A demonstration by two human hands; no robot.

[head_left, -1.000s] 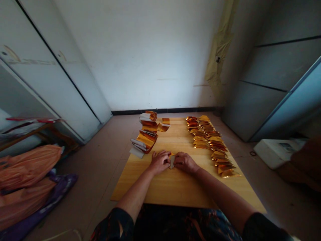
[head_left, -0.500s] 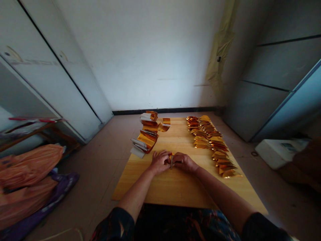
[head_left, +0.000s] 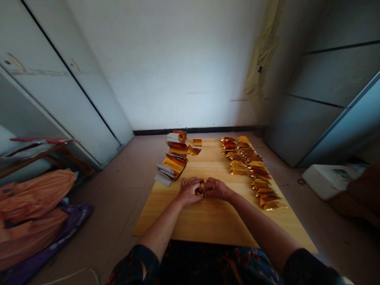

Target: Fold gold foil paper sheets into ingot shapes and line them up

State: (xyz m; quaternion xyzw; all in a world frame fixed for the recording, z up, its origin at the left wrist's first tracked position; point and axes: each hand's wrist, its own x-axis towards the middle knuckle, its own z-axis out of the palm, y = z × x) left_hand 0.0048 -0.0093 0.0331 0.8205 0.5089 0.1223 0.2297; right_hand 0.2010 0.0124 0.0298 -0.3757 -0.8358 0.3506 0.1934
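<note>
My left hand [head_left: 189, 190] and my right hand [head_left: 216, 189] meet at the middle of a low wooden board [head_left: 208, 221]. Both are closed, pinching one small piece of gold foil paper [head_left: 201, 188] between the fingertips; most of it is hidden by the fingers. A row of folded gold pieces [head_left: 252, 170] runs along the board's right side. Stacks of unfolded gold and white sheets [head_left: 173, 160] lie at the far left corner of the board.
The board lies on a tiled floor [head_left: 118, 198]. Orange and purple bags [head_left: 35, 213] are heaped at the left. White cabinet doors [head_left: 74, 91] stand behind them. A white box [head_left: 329, 178] sits on the floor at the right, near grey panels [head_left: 326, 91].
The white back of the paper showed between my hands a second ago; now my hands have drawn closer together and only a sliver of gold shows.
</note>
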